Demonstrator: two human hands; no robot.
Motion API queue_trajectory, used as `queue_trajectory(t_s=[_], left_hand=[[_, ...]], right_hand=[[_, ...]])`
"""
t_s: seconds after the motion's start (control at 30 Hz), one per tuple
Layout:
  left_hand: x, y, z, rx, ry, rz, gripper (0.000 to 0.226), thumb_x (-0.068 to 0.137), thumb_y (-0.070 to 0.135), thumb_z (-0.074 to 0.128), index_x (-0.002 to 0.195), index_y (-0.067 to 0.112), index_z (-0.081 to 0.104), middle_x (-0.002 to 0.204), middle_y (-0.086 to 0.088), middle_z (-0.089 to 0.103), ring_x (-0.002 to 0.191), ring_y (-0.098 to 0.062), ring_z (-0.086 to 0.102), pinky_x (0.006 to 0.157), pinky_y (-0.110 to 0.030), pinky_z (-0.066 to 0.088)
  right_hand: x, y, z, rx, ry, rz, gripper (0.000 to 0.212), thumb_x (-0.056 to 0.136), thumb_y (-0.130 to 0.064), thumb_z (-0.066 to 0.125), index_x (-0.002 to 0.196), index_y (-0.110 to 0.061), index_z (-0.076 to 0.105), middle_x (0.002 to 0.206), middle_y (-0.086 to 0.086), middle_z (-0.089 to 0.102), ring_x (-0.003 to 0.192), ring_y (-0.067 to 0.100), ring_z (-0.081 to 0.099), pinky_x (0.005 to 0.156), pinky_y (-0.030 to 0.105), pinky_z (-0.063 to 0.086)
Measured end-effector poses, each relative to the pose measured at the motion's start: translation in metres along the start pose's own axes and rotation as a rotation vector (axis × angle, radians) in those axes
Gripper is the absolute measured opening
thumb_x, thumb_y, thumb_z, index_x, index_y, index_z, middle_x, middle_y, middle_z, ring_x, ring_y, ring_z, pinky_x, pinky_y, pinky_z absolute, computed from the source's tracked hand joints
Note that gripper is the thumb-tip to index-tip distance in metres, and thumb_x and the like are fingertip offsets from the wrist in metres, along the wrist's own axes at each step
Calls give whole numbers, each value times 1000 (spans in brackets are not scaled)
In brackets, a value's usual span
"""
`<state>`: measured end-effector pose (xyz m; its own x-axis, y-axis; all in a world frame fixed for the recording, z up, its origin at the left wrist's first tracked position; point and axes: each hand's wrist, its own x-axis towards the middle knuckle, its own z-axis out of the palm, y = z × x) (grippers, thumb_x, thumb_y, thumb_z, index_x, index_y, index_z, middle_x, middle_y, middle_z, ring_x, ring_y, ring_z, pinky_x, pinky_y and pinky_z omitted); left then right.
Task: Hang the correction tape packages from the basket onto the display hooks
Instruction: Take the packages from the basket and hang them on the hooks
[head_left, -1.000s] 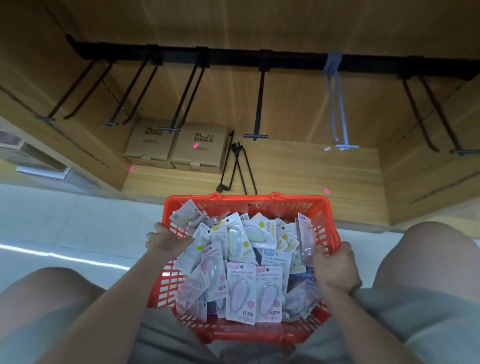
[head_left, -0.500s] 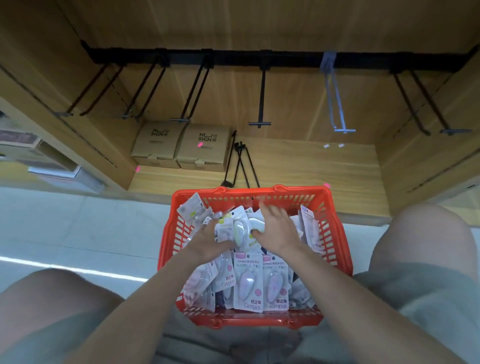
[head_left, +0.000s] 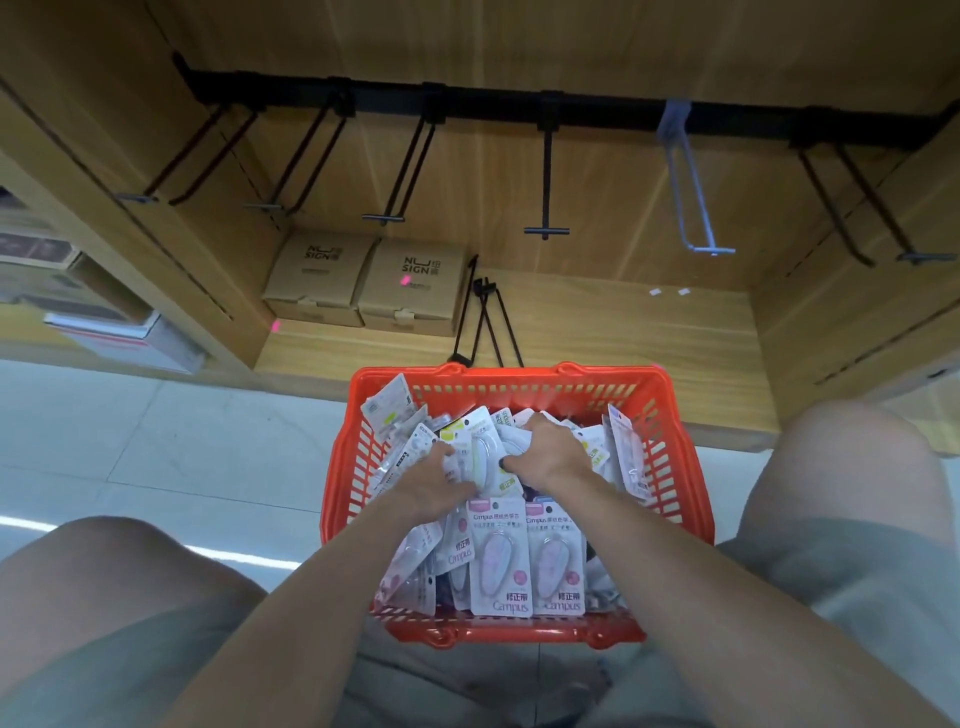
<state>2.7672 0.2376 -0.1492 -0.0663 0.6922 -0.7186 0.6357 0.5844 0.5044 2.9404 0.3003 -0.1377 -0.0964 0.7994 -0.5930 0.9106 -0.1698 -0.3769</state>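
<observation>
Fingertips buried among packages (head_left: 501, 556)

Even warm indoor light, soft shadows, wide-angle edge bending, slight blur.

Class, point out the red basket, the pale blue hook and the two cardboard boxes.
red basket (head_left: 511, 378): head view, far rim.
pale blue hook (head_left: 693, 208): head view, mid shaft.
cardboard boxes (head_left: 415, 280): head view, right box's top.

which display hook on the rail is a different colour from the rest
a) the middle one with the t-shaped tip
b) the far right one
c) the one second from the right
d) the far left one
c: the light blue hook hangs second from the right on the black rail, while the other hooks, like the T-tipped one, are black.
</observation>
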Motion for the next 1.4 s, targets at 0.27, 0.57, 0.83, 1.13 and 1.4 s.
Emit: queue_trajectory(t_s=[0.27,0.57,0.83,1.13,1.4], left_hand=[[-4,0,3,126,64,53,50,96,37,71,130,16,41,115,-10,62,114,-33,63,95,-40,48],[-13,-9,-17,285,-109,12,40,92,46,68,120,18,57,115,-1,63,100,-17,57,78,-32,45],[-23,-7,-29,516,-29,270,16,100,11,57,113,6,65,110,-9,66,100,-25,57,81,-33,44],[-63,36,-80,56,265,413,11,109,17,48,110,15,60,100,-18,71,86,-31,63,71,-29,45],[-82,48,-95,-651,483,385,18,101,28,68,113,31,55,109,-8,70,82,-25,71,68,-40,55]], right_hand=[[-2,-2,1,-137,57,4,58,83,-41,81,133,-23,59,120,0,68,112,23,64,72,29,45],[-1,29,-29,232,119,76,56,81,-36,85,130,-18,64,108,5,69,99,28,66,75,32,53],[-14,43,-45,711,145,51,19,80,-21,81,94,-20,67,91,7,72,79,29,72,62,48,65],[-42,33,-53,1073,-86,-33,24,90,-2,71,112,-13,73,111,15,77,100,28,76,77,43,66],[-64,-19,-65,1132,-174,-146,32,91,8,61,119,-7,70,119,23,73,116,42,69,101,61,55]])
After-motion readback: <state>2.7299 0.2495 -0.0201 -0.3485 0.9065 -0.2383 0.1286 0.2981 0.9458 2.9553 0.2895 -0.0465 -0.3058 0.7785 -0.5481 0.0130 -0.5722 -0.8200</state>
